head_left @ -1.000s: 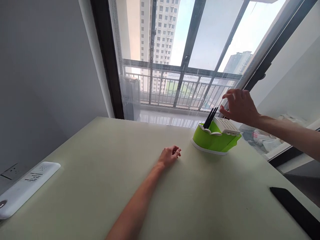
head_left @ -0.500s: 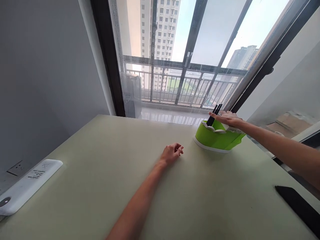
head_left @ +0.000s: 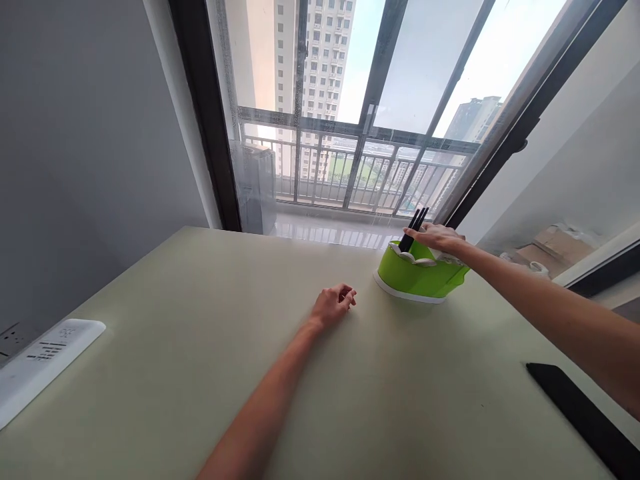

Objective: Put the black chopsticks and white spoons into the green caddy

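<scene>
My left hand (head_left: 334, 305) rests on the pale green tabletop (head_left: 215, 333), its fingers curled in loosely and nothing visible in them. To its right stands a bright green holder (head_left: 413, 277) with a white base and white petal-like pieces along its front rim. Thin black sticks (head_left: 414, 229), perhaps chopsticks, lean up out of its left side. Over the holder's top reaches my right hand (head_left: 440, 239), thumb stretched out across the sticks. Its other fingers are partly hidden, so a firm hold on the sticks does not show.
A long white device (head_left: 53, 363), like a power strip, lies along the left edge. A flat black object (head_left: 575, 407) sits near the right edge. Beyond the table are a tall framed window (head_left: 365, 133), a balcony railing, and boxes (head_left: 555, 247) at the far right.
The whole view has shifted slightly, so everything appears a little farther left. Both hands keep nearly the same pose, and the holder stays in its place on the table.
</scene>
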`<action>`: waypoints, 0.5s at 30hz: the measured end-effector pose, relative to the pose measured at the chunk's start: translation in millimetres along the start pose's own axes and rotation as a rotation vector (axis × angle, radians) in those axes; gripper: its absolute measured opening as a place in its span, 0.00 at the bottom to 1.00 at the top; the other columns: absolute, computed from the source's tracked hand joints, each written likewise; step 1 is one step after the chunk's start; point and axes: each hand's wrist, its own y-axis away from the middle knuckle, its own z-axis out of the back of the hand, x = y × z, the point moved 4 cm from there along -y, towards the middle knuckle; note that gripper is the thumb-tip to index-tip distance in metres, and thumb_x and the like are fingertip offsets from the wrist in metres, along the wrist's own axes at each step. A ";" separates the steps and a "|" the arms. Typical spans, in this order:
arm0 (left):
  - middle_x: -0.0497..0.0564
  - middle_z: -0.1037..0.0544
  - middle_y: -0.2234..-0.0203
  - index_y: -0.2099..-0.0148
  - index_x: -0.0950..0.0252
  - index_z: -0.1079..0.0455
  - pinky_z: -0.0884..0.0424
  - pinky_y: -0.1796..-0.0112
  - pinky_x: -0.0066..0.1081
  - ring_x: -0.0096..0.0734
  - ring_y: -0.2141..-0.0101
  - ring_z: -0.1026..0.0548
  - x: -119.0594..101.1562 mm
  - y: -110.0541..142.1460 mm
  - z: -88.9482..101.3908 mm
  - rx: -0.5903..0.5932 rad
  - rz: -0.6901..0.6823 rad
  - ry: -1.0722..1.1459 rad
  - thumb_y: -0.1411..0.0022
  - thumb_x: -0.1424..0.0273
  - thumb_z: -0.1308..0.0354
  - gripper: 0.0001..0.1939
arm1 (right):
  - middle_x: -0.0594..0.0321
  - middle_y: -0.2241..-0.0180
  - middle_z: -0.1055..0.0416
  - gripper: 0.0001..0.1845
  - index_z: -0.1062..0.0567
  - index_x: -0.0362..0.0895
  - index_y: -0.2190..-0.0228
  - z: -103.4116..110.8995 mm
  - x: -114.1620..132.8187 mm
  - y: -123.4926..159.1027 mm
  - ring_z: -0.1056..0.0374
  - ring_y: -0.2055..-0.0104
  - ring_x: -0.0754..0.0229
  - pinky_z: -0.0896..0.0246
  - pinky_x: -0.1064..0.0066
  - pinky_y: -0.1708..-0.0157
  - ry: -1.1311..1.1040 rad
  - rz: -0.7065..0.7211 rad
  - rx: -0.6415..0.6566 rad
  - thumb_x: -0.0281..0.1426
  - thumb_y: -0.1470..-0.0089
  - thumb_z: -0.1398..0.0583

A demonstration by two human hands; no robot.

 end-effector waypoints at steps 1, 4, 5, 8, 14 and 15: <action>0.49 0.16 0.68 0.59 0.61 0.24 0.29 0.66 0.29 0.30 0.72 0.23 -0.2 -0.2 0.2 -0.002 0.001 -0.001 0.33 0.57 0.49 0.17 | 0.34 0.48 0.28 0.46 0.26 0.42 0.45 0.0 1.0 1.6 0.33 0.48 0.35 0.42 0.47 0.56 -0.011 -0.021 0.037 0.66 0.45 0.52; 0.48 0.16 0.68 0.59 0.62 0.24 0.29 0.66 0.29 0.30 0.72 0.23 -0.5 -0.9 0.5 -0.007 0.002 -0.004 0.33 0.58 0.48 0.16 | 0.36 0.41 0.33 0.48 0.30 0.43 0.41 0.2 4.9 7.3 0.38 0.41 0.31 0.45 0.43 0.50 -0.046 -0.078 0.146 0.66 0.44 0.53; 0.48 0.16 0.68 0.60 0.62 0.24 0.29 0.65 0.29 0.30 0.72 0.23 -0.5 -1.0 0.4 -0.008 0.002 -0.004 0.33 0.58 0.48 0.16 | 0.37 0.40 0.35 0.48 0.31 0.44 0.40 0.8 6.9 9.4 0.40 0.39 0.30 0.45 0.43 0.49 -0.052 -0.085 0.161 0.66 0.44 0.53; 0.48 0.16 0.69 0.60 0.62 0.24 0.29 0.64 0.30 0.30 0.71 0.23 -0.2 -1.3 0.5 -0.024 0.004 -0.001 0.33 0.59 0.47 0.15 | 0.40 0.37 0.37 0.48 0.33 0.45 0.39 3.4 14.9 15.8 0.43 0.36 0.30 0.46 0.42 0.45 -0.059 -0.099 0.175 0.66 0.44 0.53; 0.52 0.16 0.63 0.57 0.62 0.25 0.27 0.61 0.32 0.34 0.67 0.21 2.0 -1.9 6.1 -0.173 0.052 0.004 0.31 0.56 0.49 0.18 | 0.43 0.37 0.37 0.47 0.32 0.46 0.39 10.3 40.0 29.5 0.42 0.36 0.31 0.44 0.41 0.42 -0.064 -0.085 0.183 0.66 0.45 0.53; 0.54 0.17 0.61 0.55 0.63 0.26 0.27 0.60 0.33 0.35 0.66 0.21 2.4 -2.0 7.5 -0.205 0.063 0.006 0.31 0.55 0.50 0.18 | 0.43 0.37 0.37 0.47 0.31 0.46 0.39 11.6 44.6 31.6 0.42 0.36 0.31 0.44 0.40 0.42 -0.065 -0.084 0.182 0.66 0.44 0.53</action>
